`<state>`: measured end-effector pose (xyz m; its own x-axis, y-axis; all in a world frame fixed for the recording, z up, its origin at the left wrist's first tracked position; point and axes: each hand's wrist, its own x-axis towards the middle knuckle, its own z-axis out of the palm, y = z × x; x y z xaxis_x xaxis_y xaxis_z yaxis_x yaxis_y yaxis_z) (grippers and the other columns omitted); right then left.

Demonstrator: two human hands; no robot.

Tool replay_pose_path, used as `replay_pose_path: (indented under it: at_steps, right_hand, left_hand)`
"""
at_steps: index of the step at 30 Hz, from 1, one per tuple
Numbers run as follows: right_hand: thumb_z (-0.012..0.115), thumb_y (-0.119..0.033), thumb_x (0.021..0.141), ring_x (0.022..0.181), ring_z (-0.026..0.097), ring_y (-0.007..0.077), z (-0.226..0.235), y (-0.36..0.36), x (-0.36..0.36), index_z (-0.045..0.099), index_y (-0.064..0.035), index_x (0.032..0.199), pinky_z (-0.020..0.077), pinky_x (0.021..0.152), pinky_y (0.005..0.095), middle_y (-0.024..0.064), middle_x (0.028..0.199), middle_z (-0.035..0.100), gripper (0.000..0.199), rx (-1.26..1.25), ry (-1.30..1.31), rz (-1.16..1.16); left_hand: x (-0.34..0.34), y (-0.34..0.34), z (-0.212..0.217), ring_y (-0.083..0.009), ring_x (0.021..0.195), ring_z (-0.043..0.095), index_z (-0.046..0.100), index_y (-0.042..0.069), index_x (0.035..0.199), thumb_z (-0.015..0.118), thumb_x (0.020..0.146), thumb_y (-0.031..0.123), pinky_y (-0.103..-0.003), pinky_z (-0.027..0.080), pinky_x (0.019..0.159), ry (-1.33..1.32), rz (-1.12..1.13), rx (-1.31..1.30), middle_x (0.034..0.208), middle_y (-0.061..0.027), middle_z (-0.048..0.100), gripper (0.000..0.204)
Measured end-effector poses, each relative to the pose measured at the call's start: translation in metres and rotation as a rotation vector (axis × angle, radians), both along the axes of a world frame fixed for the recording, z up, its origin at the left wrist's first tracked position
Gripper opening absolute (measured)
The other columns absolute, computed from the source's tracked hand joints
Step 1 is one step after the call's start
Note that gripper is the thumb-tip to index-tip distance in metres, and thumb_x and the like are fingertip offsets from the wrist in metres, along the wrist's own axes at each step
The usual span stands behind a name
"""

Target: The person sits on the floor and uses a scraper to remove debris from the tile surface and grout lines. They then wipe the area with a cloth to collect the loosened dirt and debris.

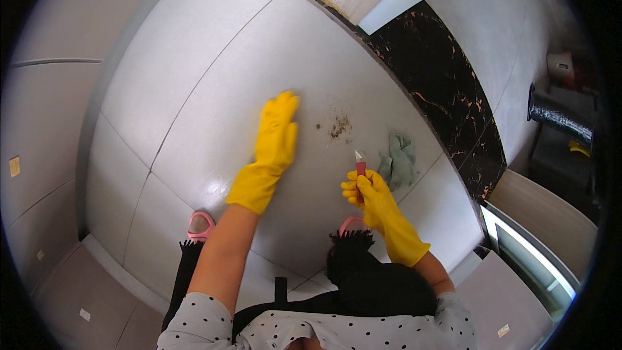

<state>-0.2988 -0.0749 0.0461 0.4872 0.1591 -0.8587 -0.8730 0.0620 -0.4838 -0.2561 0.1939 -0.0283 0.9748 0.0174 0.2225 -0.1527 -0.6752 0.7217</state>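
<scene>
1. The right hand (364, 189), in a yellow rubber glove, is closed around the red handle of a small scraper (359, 163), whose pale blade points away from the person toward the far side. The glove looks loose and slick, so the thin handle could twist or slip in the grip and the blade could nick the glove or the other hand.

2. The left hand (277, 131), also gloved in yellow, lies flat and spread on the floor tile (214, 91), holding nothing, just left of a patch of brown dirt (338, 127). A hard push of the scraper toward that patch could overshoot and run toward these fingers.

3. The dirt sits on the pale tile between the two hands, a little farther off than the scraper. A blade held too steep could scratch the glossy surface rather than lift the grime.

4. A crumpled green cloth (398, 161) lies just right of the scraper, near the black marble strip (447, 91). Loosened crumbs could scatter under it or into the tile joints.

5. The person crouches with pink slippers (201, 223) near the body and leans on the left hand; on a shiny tile that palm could slide.
</scene>
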Motion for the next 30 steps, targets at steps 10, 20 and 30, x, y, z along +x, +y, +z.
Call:
replay_pose_path:
  at_steps: [10,20,30]
  right_hand:
    - [0.05,-0.027,0.105,0.086,0.067,0.0175,0.028,-0.012,0.009,0.055,-0.0051,0.124,0.0545,0.077,0.031,0.0131,0.107,0.069,0.03,-0.002,-0.028,-0.059]
    - [0.048,-0.027,0.106,0.087,0.064,0.0172,0.027,-0.028,0.007,0.054,-0.0057,0.125,0.0517,0.077,0.031,0.0097,0.105,0.067,0.029,0.014,0.024,-0.101]
    - [0.048,-0.027,0.106,0.089,0.067,0.0174,0.017,-0.024,0.007,0.052,-0.0051,0.127,0.0545,0.077,0.0305,0.0125,0.109,0.069,0.031,-0.021,-0.056,-0.107]
  left_hand:
    - [0.059,-0.042,0.014,-0.0362,0.136,0.044,0.05,0.002,0.139,0.05,0.096,0.01,-0.049,0.028,0.117,-0.106,-0.254,-0.227,0.143,-0.0187,0.05,0.044]
    - [0.128,-0.028,0.008,-0.0442,0.136,0.041,0.052,0.009,0.139,0.048,0.097,0.014,-0.048,0.029,0.117,0.063,-0.533,-0.065,0.144,-0.022,0.049,0.042]
    - [0.055,-0.055,0.005,-0.0453,0.136,0.041,0.052,0.008,0.138,0.049,0.098,0.021,-0.049,0.031,0.116,0.247,-0.805,-0.208,0.142,-0.0186,0.052,0.043]
